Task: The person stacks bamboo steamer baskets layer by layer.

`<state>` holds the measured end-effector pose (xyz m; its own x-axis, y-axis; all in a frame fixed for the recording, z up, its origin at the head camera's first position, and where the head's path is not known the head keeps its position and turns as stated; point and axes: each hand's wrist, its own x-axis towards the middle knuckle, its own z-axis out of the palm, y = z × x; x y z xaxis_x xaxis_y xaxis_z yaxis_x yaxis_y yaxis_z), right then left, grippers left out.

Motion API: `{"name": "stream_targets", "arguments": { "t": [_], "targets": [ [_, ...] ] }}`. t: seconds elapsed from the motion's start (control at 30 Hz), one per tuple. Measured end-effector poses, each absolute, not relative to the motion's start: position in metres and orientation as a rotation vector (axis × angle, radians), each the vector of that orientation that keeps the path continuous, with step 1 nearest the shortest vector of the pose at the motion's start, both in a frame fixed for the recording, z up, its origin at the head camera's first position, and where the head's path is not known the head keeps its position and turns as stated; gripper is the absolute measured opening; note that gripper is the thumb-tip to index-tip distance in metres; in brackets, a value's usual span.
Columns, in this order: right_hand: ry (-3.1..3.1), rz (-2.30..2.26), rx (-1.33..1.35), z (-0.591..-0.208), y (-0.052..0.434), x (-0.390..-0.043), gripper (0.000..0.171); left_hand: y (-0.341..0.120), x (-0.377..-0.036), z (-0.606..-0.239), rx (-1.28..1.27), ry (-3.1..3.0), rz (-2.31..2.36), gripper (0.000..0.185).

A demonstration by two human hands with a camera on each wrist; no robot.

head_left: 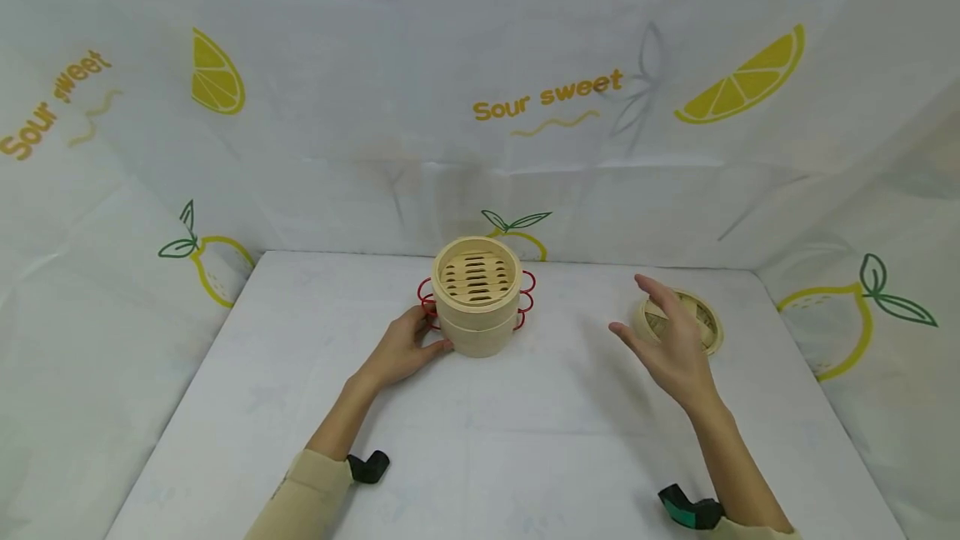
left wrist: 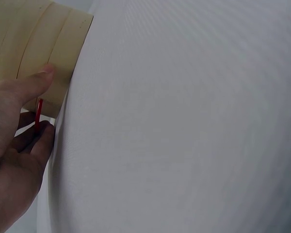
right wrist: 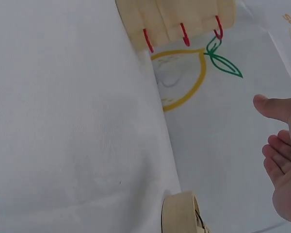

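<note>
A stack of round bamboo steamer baskets (head_left: 480,327) stands near the back of the table, its slatted top tier facing up. Red loop handles (head_left: 528,301) stick out on both sides. My left hand (head_left: 406,348) holds the lower left of the stack. In the left wrist view, its thumb (left wrist: 39,82) lies against the bamboo wall and the other fingers are around the red loop (left wrist: 39,110). To the right, my right hand (head_left: 675,352) is raised with fingers spread, holding nothing. Behind it in the head view lies a round woven bamboo lid (head_left: 707,325), partly hidden.
A white cloth covers the table (head_left: 480,457). White sheets printed with lemons and lettering rise behind it (head_left: 360,190) and at both sides. Each wrist wears a dark camera mount, on the left (head_left: 369,467) and on the right (head_left: 690,511).
</note>
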<state>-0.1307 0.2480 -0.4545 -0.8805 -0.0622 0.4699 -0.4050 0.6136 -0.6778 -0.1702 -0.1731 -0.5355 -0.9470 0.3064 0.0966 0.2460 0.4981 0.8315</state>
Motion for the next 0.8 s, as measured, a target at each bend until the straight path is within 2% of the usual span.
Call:
{"name": "stream_targets", "arguments": {
  "t": [0.4,0.8],
  "targets": [
    [-2.309,1.111,0.388,-0.474,0.286,-0.133,0.069,-0.172,-0.168,-0.532,0.482,2.654,1.479,0.062],
    [-2.418,1.112,0.178,-0.497,0.323,-0.139,0.05,-0.172,-0.169,-0.533,0.472,2.654,1.46,0.063]
  ]
}}
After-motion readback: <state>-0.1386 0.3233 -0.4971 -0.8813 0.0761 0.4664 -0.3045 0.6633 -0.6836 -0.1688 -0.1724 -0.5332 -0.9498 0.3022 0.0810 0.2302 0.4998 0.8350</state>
